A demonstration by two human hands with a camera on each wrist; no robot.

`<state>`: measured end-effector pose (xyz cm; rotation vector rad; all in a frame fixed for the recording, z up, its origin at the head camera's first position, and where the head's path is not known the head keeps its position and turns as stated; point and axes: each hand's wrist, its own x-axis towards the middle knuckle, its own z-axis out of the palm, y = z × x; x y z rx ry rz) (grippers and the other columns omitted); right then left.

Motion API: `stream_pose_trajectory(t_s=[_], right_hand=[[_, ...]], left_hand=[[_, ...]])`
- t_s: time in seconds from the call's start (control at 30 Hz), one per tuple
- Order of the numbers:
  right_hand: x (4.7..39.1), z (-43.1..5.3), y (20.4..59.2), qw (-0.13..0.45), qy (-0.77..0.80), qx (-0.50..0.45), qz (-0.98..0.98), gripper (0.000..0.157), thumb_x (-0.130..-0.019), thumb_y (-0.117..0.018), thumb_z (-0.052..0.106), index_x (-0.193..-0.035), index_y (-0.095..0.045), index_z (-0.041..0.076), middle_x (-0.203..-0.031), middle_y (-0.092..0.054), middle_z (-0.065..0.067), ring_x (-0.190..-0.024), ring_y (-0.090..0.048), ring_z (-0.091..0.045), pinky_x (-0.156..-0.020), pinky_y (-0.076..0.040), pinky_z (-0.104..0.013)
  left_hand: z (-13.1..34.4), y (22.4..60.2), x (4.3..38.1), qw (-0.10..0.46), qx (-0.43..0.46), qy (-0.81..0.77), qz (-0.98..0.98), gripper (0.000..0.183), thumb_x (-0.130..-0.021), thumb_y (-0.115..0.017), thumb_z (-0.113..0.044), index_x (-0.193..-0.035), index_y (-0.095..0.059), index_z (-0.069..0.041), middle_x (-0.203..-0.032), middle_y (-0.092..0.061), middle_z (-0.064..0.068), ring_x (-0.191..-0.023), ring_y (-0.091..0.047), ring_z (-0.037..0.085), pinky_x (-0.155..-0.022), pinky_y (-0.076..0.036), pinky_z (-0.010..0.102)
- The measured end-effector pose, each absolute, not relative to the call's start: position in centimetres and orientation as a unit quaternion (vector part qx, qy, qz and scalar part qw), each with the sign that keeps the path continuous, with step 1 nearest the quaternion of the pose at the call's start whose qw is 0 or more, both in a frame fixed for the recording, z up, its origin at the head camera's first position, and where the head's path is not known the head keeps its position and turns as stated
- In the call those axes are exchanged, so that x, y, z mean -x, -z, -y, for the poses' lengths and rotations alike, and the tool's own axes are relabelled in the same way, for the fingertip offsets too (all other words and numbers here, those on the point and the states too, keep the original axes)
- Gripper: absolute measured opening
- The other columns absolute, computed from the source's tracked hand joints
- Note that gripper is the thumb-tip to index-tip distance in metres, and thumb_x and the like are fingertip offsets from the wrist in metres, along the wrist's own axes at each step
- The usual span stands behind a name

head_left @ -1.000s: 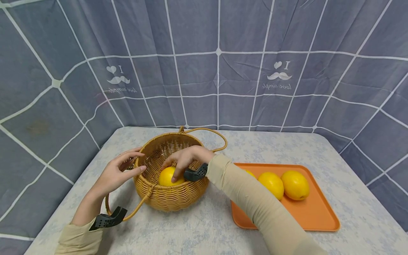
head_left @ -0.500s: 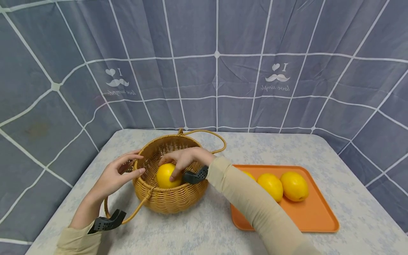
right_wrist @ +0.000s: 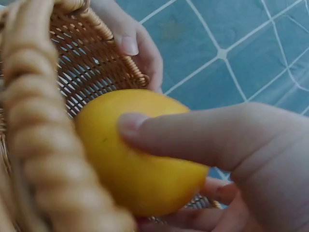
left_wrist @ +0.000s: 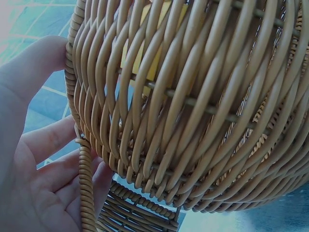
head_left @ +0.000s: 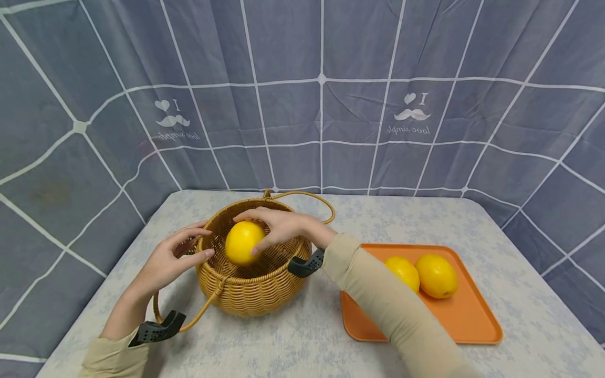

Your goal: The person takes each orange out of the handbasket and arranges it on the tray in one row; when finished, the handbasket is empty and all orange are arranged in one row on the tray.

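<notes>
A round wicker basket (head_left: 257,296) stands on the table, and its rim (left_wrist: 72,63) shows close up in the left wrist view. My left hand (head_left: 165,262) grips the basket's left rim between thumb and fingers. In the mouth of the basket, my right hand (head_left: 281,227) holds a yellow lemon (head_left: 243,242), with the thumb on its near side. The right wrist view shows that lemon (right_wrist: 140,164) up close, with the thumb across it and fingers partly hidden beneath. The basket's floor is mostly hidden.
An orange tray (head_left: 463,320) lies at the right, partly under my right sleeve. Two yellow lemons (head_left: 437,276) show on it. One basket handle (head_left: 302,193) leans out at the back; the other handle (head_left: 203,310) hangs near my left wrist. A grid-patterned curtain (head_left: 293,115) surrounds the table.
My right hand has raised the lemon from low inside the basket to about rim height, slightly leftward. The left hand has stayed at the rim.
</notes>
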<state>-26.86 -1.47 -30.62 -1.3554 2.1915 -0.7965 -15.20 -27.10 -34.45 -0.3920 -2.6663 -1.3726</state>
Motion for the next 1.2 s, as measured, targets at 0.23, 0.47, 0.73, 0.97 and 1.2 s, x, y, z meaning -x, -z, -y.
stream_pose_trajectory(t_s=[0.23, 0.47, 0.73, 0.97, 1.2], right_hand=[[26.5, -0.5, 29.4, 0.188, 0.365, 0.501, -0.762, 0.074, -0.082, -0.074, 0.018, -0.144, -0.035, 0.012, -0.141, -0.038, -0.004, -0.118, -0.045, -0.016, -0.095, -0.042, -0.026], [26.0, -3.7, 28.3, 0.190, 0.451, 0.464, -0.738, 0.071, -0.084, -0.071, 0.012, -0.144, -0.033, 0.013, -0.140, -0.036, -0.005, -0.111, -0.055, -0.019, -0.091, -0.049, -0.030], [25.1, -8.5, 27.5, 0.130, 0.493, 0.420, -0.751, 0.071, -0.082, -0.073, 0.011, -0.142, -0.034, 0.016, -0.137, -0.038, -0.006, -0.112, -0.053, -0.023, -0.087, -0.052, -0.035], [24.2, -13.0, 27.4, 0.090, 0.522, 0.363, -0.766, 0.070, -0.084, -0.072, 0.011, -0.140, -0.030, 0.017, -0.139, -0.034, -0.008, -0.112, -0.053, -0.027, -0.086, -0.052, -0.037], [23.0, -17.0, 28.4, 0.049, 0.542, 0.309, -0.780, 0.077, -0.083, -0.072, 0.007, -0.144, -0.027, 0.020, -0.143, -0.026, -0.009, -0.109, -0.052, -0.030, -0.080, -0.054, -0.033]], left_hand=[[27.0, 34.3, 15.2, 0.060, 0.129, 0.454, 0.880, 0.041, -0.090, -0.066, -0.024, -0.126, -0.056, -0.007, -0.147, -0.036, 0.006, -0.132, -0.033, 0.032, -0.092, -0.030, 0.002], [27.0, 34.4, 15.1, 0.062, 0.129, 0.454, 0.879, 0.042, -0.090, -0.066, -0.024, -0.126, -0.055, -0.006, -0.147, -0.035, 0.006, -0.132, -0.033, 0.033, -0.093, -0.030, 0.002], [26.8, 34.3, 15.1, 0.062, 0.130, 0.454, 0.879, 0.042, -0.090, -0.065, -0.024, -0.126, -0.055, -0.005, -0.147, -0.035, 0.007, -0.132, -0.033, 0.034, -0.093, -0.029, 0.002], [26.8, 34.2, 15.0, 0.064, 0.131, 0.456, 0.878, 0.042, -0.090, -0.066, -0.024, -0.126, -0.055, -0.006, -0.147, -0.035, 0.006, -0.132, -0.034, 0.032, -0.092, -0.030, 0.002], [26.8, 34.4, 15.1, 0.064, 0.126, 0.450, 0.882, 0.042, -0.089, -0.066, -0.026, -0.126, -0.056, -0.008, -0.147, -0.035, 0.004, -0.131, -0.035, 0.032, -0.091, -0.031, 0.002]])
